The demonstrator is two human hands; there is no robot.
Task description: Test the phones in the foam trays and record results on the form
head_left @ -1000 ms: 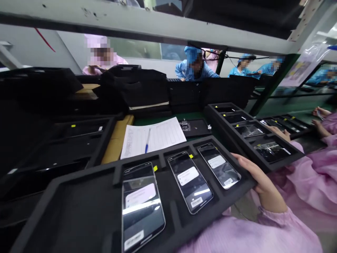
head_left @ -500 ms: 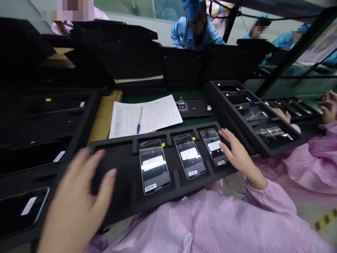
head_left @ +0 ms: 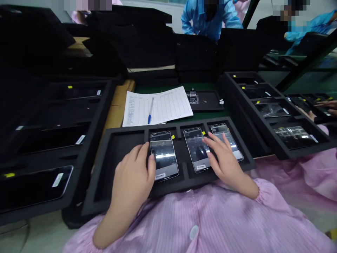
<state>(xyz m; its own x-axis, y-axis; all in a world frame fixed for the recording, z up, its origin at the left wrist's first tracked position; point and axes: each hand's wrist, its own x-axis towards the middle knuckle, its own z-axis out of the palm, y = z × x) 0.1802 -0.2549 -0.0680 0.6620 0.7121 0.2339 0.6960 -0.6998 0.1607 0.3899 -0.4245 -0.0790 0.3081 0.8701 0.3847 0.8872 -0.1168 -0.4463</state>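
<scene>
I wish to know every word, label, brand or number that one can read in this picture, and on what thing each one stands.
No word, brand or number can be read with certainty.
Printed form sheet: columns of small print, too small to read.
White label on the phone in the near foam tray: too small and blurred to read.
White label on the phone in the tray to the left: too small to read.

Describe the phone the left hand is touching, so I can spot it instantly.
Find the black foam tray in front of the person's pink striped smock. Three glossy black smartphones sit in its slots; the target is the leftmost, beside the tray's wide left compartment. The left hand has its thumb against its left edge, while the right hand spans the other two.
</scene>
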